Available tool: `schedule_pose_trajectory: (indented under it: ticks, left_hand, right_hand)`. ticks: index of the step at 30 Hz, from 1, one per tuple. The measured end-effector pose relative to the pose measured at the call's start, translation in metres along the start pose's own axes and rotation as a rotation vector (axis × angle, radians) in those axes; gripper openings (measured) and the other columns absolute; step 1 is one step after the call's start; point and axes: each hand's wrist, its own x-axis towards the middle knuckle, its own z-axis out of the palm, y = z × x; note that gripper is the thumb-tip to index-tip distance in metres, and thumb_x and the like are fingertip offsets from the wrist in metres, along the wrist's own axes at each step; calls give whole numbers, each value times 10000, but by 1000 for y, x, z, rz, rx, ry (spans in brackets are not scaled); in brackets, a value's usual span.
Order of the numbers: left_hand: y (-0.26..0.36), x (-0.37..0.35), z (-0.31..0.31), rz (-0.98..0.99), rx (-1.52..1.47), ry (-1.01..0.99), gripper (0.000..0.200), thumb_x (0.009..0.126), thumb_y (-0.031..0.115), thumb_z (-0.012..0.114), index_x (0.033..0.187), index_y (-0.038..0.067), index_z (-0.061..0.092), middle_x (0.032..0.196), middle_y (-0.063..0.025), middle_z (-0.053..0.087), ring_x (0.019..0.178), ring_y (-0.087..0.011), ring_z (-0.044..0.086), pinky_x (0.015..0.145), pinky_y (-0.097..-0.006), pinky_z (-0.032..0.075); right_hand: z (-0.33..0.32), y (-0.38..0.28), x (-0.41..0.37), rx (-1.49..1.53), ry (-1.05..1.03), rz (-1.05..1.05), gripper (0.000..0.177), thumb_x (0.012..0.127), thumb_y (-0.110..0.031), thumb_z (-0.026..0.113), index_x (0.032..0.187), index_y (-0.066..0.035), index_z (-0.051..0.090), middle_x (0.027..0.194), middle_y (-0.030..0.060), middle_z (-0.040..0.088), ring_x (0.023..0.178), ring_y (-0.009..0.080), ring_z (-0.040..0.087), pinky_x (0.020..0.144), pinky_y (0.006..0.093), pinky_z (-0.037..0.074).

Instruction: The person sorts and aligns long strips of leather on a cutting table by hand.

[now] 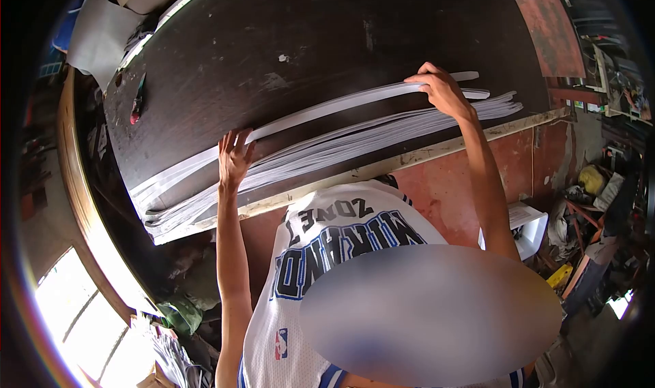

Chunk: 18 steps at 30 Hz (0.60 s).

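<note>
Long white strips (327, 107) run in a slight curve across a dark table. My left hand (235, 157) rests over them toward the left, its fingers spread on the strips. Farther right, my right hand (440, 91) has its fingers and thumb closed on the upper strips, whose ends stick out past the hand. Between my hands and the table's near edge lies a thick bundle of similar strips (307, 155), fanned out at both ends. What is under my palms is hidden.
The dark table (327, 33) has a pale near edge. A red-handled tool (136, 108) lies on its left part. Grey sheet material (102, 33) hangs at the back left. Below the table at right are a white container (529, 231) and clutter.
</note>
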Motion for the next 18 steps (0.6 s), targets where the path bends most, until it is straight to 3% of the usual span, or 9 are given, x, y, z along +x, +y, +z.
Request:
schedule_pose_trajectory:
  ticks: [6, 11, 13, 18]
  left_hand:
    - [-6, -4, -5, -34, 4, -9, 389, 818, 105, 751, 1193, 79, 653, 1119, -127, 640, 1037, -308, 604, 891, -437, 465]
    - [-9, -3, -3, -50, -35, -16, 375, 778, 83, 773, 1134, 71, 655, 1077, -117, 624, 1003, -298, 596, 863, -435, 463]
    - [-11, -3, -1, -76, -100, -40, 343, 749, 63, 788, 1061, 60, 647, 1081, -103, 624, 997, -298, 596, 850, -435, 461]
    - [-4, -15, -15, -79, -91, -84, 337, 775, 78, 771, 1092, 65, 656, 1071, -103, 637, 986, -302, 601, 842, -438, 458]
  right_hand:
    - [-1, 9, -2, 26, 54, -13, 313, 809, 50, 671, 1101, -63, 677, 987, 78, 592, 951, 295, 604, 835, 411, 486]
    - [-1, 10, -7, -108, 89, -34, 161, 794, -12, 721, 905, -53, 612, 916, 64, 556, 919, 286, 564, 875, 417, 441]
    - [-4, 10, -12, -127, 113, -79, 161, 791, -15, 722, 901, -53, 610, 919, 63, 555, 916, 286, 563, 872, 416, 441]
    - [-11, 22, -31, -162, 181, -104, 151, 780, -18, 715, 876, -57, 605, 919, 55, 580, 908, 292, 569, 840, 416, 449]
